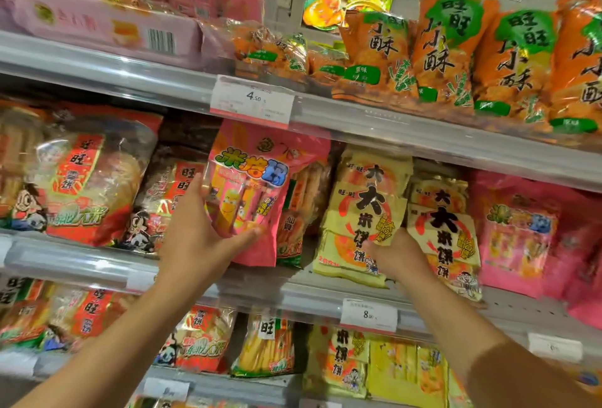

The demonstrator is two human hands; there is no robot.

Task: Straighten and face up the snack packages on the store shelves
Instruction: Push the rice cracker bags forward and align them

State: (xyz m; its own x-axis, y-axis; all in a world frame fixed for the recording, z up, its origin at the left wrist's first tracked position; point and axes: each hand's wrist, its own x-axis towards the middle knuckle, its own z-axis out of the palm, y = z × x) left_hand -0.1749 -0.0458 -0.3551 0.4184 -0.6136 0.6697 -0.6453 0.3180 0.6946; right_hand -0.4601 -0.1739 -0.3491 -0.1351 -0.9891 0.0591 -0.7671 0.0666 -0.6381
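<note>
Store shelves (423, 140), three tiers, packed with snack bags. Mid-frame: left hand (198, 235) grips pink package (257, 192), upright, front out. Right hand (395, 253) pinches yellow package (365, 212) at its lower edge. Orange bags (280, 52) upper centre lie toppled; judged early-to-midway.

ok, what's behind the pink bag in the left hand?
Behind the pink bag, held by the left hand: an orange-red cracker bag shows at its right edge, a dark bag above-left. The rest is covered.
</note>
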